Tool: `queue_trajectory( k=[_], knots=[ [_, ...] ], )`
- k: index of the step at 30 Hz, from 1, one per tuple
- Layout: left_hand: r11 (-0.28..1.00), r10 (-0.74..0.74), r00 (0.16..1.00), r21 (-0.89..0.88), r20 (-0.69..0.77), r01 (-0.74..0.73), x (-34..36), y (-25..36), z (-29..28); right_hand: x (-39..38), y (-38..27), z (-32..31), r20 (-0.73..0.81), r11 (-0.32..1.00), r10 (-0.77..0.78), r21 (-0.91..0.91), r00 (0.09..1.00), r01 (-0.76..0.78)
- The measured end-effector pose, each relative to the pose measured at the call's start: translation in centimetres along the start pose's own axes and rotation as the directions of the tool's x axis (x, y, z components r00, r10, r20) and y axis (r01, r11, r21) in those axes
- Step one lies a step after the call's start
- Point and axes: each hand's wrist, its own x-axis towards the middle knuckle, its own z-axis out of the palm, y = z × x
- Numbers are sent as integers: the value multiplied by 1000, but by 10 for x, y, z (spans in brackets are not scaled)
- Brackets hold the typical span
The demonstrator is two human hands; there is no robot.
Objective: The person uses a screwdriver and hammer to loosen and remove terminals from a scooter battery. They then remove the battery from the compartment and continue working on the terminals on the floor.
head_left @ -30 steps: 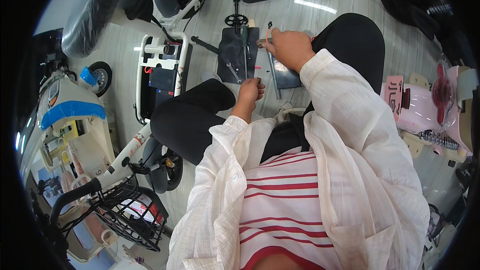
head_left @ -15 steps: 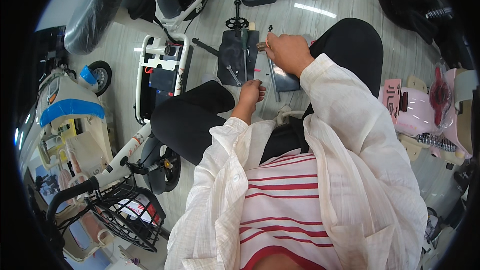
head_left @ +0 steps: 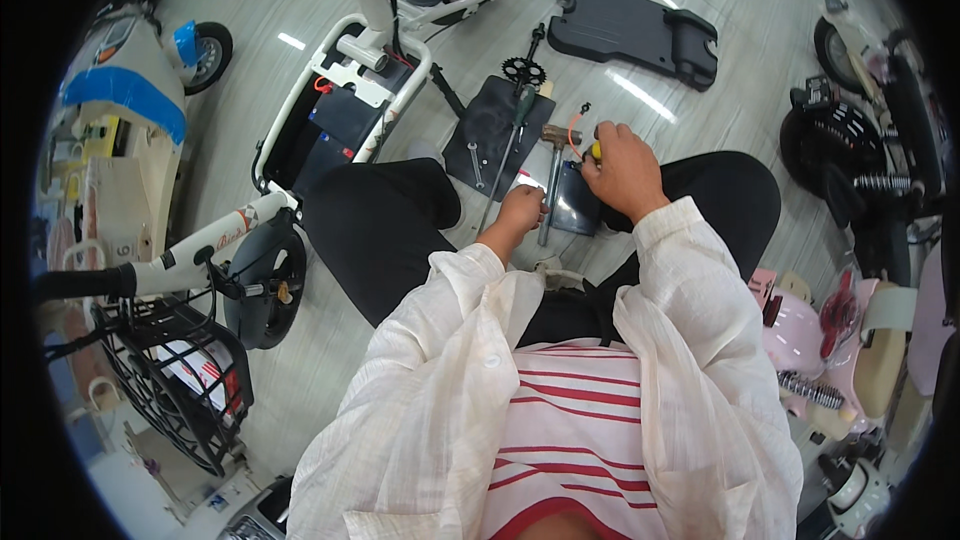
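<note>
Red lettering (head_left: 230,240) marks the white bike tube (head_left: 180,265), and perhaps a numeral (head_left: 124,251) the cream scooter (head_left: 138,190).

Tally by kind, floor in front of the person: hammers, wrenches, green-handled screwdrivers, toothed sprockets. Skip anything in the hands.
Hammer: 1
Wrench: 1
Green-handled screwdriver: 1
Toothed sprocket: 1
Total: 4
</note>
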Motion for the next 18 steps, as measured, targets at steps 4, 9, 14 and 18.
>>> queue_trajectory(
  k=[4,9,14,18],
  knots=[
    [999,17,1000,-32,6,-16,2,-3,-3,6,-15,-9,228,966,253,-9,940,-258],
    [996,63,998,-65,-16,-64,11,-6,1,6,-2,-1,87,999,45,7,995,-46],
    [994,91,994,-53,-59,-94,21,-18,0,10,-17,-6,149,983,183,-31,972,-181],
    [992,99,994,-79,-52,-103,17,-12,4,11,-8,-5,97,1000,22,-19,995,-20]
  ],
)
